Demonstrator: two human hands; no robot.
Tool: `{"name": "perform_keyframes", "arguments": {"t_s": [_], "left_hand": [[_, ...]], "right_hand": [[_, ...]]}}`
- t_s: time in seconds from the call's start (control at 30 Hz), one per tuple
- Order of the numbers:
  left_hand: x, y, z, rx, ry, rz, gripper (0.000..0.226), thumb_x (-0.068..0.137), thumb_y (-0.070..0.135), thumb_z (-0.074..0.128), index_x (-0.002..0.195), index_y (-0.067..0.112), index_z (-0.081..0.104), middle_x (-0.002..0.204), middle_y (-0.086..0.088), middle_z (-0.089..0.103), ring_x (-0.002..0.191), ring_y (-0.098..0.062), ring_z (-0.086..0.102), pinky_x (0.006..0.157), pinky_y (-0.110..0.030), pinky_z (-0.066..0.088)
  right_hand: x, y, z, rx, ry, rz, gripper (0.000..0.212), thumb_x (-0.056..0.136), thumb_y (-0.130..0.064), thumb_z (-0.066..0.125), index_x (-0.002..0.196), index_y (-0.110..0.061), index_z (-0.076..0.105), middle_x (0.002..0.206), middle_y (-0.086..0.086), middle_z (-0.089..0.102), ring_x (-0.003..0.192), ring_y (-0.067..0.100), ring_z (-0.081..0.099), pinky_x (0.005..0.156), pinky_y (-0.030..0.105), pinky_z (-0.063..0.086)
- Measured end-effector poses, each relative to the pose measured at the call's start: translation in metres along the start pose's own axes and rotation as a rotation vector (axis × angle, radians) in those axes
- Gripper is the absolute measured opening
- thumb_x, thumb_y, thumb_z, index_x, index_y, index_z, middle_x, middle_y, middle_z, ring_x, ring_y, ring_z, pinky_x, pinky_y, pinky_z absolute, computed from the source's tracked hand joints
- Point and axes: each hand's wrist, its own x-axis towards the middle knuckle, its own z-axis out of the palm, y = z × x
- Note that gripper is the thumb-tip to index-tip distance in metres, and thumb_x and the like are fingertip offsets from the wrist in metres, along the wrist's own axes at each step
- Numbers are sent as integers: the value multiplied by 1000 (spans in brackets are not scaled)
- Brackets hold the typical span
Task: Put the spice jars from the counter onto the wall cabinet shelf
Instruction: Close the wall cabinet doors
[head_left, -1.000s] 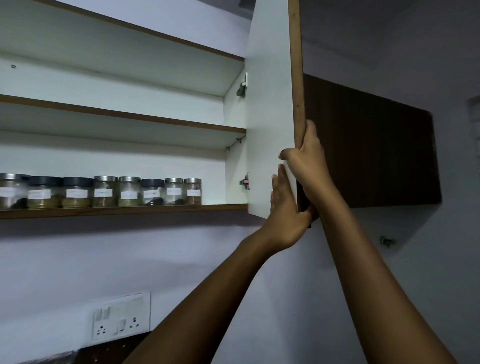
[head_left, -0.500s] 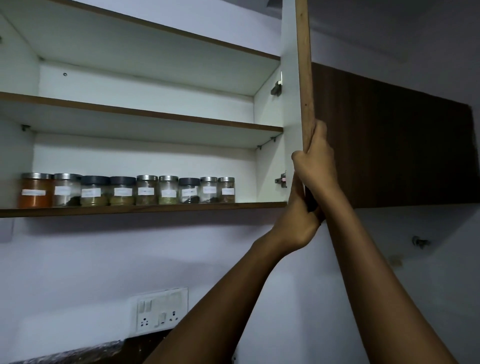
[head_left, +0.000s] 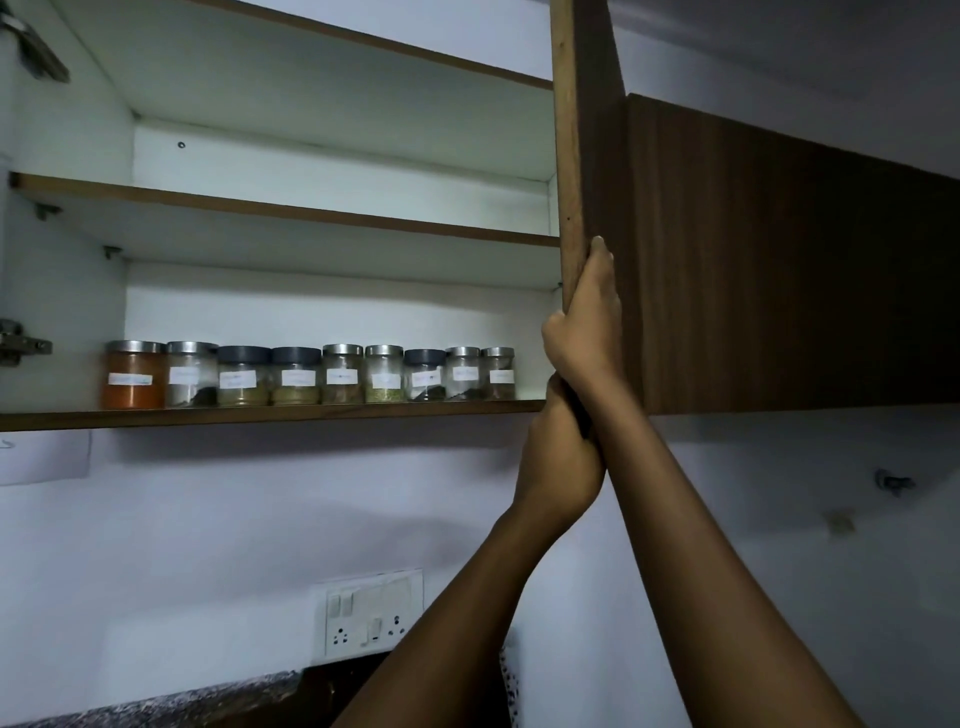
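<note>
A: Nearest first: we're seeing only a speckled strip of bench (head_left: 156, 699) at the bottom edge, and no jars are showing on it.
B: Hands?
A: We're holding the cabinet door (head_left: 597, 156) with both. The right hand (head_left: 587, 322) is pinching its free edge, thumb inside and fingers along the brown face. The left hand (head_left: 558, 457) is sitting under the right wrist at the door's lower corner. Its fingers are hidden, so we can't tell that grip.
B: We're judging this as swinging the door, likely shut. We're wanting a slow, even swing, with fingers clear of the closing gap.
A: Farther back, nine spice jars (head_left: 296, 376) are standing in one row on the bottom shelf (head_left: 260, 414).
B: Writing?
A: Each jar is carrying a white label, but the text is too blurred to read. We're not making out any brands.
</note>
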Motion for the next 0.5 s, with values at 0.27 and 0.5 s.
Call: {"name": "perform_keyframes", "arguments": {"t_s": [0.27, 0.5], "left_hand": [[4, -37, -35, 39, 105, 3, 40, 96, 11, 46, 135, 11, 40, 91, 6, 64, 71, 3, 61, 62, -14, 49], [15, -74, -66, -151, 111, -54, 40, 97, 11, 45, 136, 19, 40, 116, 5, 60, 111, -14, 60, 93, -34, 52]], "right_hand": [[-13, 5, 49, -43, -81, -99, 88, 86, 0, 48, 149, -26, -7, 159, 6, -7, 146, 31, -4, 116, 49, 7], [-15, 23, 94, -78, -127, -217, 80, 94, -32, 48, 147, -30, -12, 157, 1, -19, 145, 26, -16, 115, 46, -3]]}}
